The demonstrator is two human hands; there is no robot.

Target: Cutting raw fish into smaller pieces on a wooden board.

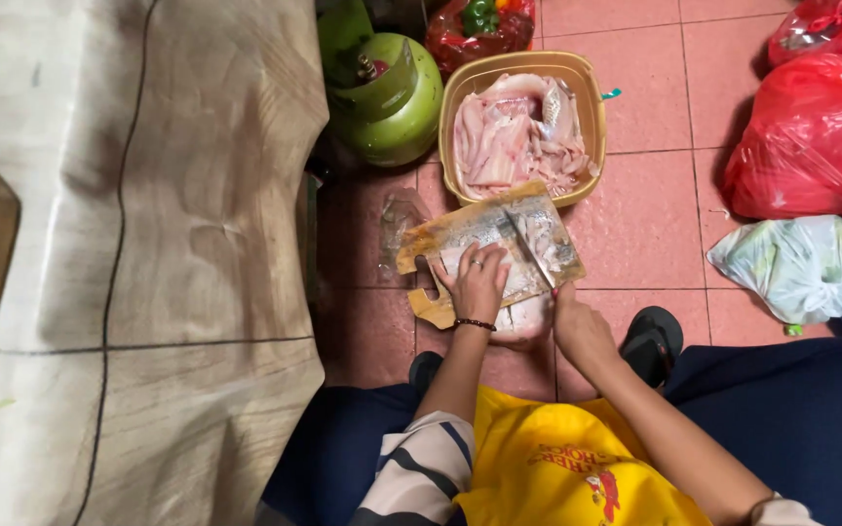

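Note:
A wooden cutting board [421, 248] lies on the pink tiled floor in front of me. A pale fish fillet [499, 239] rests on it. My left hand [479, 282] presses flat on the fillet, a ring on one finger and a dark bracelet at the wrist. My right hand [577, 326] grips the handle of a knife [528, 248], whose blade lies across the fillet, pointing away from me. Just beyond the board stands a tan plastic basin [592, 107] filled with several pinkish-white fillets [514, 136].
A green gas cylinder [387, 93] stands left of the basin. Red plastic bags [821, 127] and a whitish bag [796, 263] lie at the right. A cloth-covered table [138, 244] fills the left side. Black sandals [650, 341] sit under my knees.

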